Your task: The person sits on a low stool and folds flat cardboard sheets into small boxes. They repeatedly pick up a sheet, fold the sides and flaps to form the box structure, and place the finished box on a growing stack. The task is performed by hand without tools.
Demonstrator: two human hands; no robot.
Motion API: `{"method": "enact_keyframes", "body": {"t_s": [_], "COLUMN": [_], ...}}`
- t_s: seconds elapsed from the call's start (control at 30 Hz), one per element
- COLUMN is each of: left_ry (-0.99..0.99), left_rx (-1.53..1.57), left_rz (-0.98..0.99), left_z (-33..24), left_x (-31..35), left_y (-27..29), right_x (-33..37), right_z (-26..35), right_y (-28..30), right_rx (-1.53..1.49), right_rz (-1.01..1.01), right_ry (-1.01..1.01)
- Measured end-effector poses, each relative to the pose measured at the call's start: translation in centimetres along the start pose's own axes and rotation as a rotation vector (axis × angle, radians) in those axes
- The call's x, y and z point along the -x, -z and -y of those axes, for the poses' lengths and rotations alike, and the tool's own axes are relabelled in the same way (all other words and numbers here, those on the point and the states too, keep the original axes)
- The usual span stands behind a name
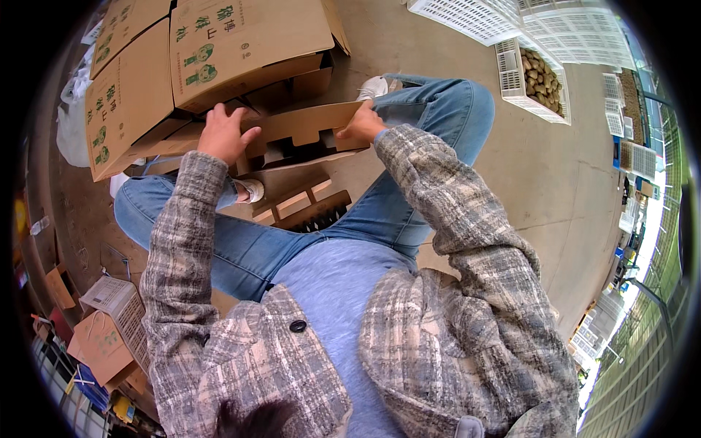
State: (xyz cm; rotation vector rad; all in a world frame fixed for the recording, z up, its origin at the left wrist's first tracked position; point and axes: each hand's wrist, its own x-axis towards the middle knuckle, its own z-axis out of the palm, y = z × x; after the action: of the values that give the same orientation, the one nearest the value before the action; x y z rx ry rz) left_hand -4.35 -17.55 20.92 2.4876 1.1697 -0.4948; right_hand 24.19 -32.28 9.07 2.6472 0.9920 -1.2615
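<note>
An open cardboard box [310,123] with notched flaps stands between my knees; its inside is partly dark. My right hand [360,123] is closed round the right end of its upright flap, thumb on the near side. At the box's left end is my left hand [225,135], fingers spread and thumb stretched out, close to or touching the cardboard. Just beyond it, large printed cartons [252,47] with green figures lie side by side, and another printed carton [131,106] angles down on the left.
Below the box, between my legs, sits a brown slatted piece [314,212] with a dark toothed row. White plastic crates [577,36] are stacked at the far right, beside a crate of brown oval produce [540,80]. At the lower left stands another light crate [117,303] near a cardboard box [98,343].
</note>
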Motion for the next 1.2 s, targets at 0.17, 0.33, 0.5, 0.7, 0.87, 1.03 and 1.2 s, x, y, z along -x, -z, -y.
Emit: {"method": "enact_keyframes", "body": {"t_s": [0.17,0.33,0.5,0.7,0.87,1.03,1.2], "left_ry": [-0.048,-0.138,-0.053,0.376,0.305,0.247,0.377], "left_rx": [1.028,0.809,0.716,0.366,0.863,0.933,0.724], "left_rz": [0.459,0.429,-0.12,-0.272,-0.089,-0.164,-0.256], "left_z": [6.3,5.2,1.8,-1.6,3.6,2.3,0.7], "left_x": [2.5,1.9,0.8,0.5,-3.2,-2.5,-2.3], "left_y": [-3.4,-6.1,-10.0,-10.5,-18.0,-16.9,-16.3], "right_x": [0.0,0.4,0.4,1.0,1.6,1.4,0.8], "right_z": [0.3,0.6,0.8,0.6,1.0,0.3,-0.2], "right_y": [0.1,0.6,0.6,0.9,0.7,-0.2,-0.5], "right_rx": [0.049,0.068,0.071,0.051,0.06,0.069,0.067], "right_rz": [-0.002,0.016,0.005,0.014,0.011,-0.05,-0.026], "right_ry": [0.009,0.034,0.039,0.068,0.065,0.096,0.105]}}
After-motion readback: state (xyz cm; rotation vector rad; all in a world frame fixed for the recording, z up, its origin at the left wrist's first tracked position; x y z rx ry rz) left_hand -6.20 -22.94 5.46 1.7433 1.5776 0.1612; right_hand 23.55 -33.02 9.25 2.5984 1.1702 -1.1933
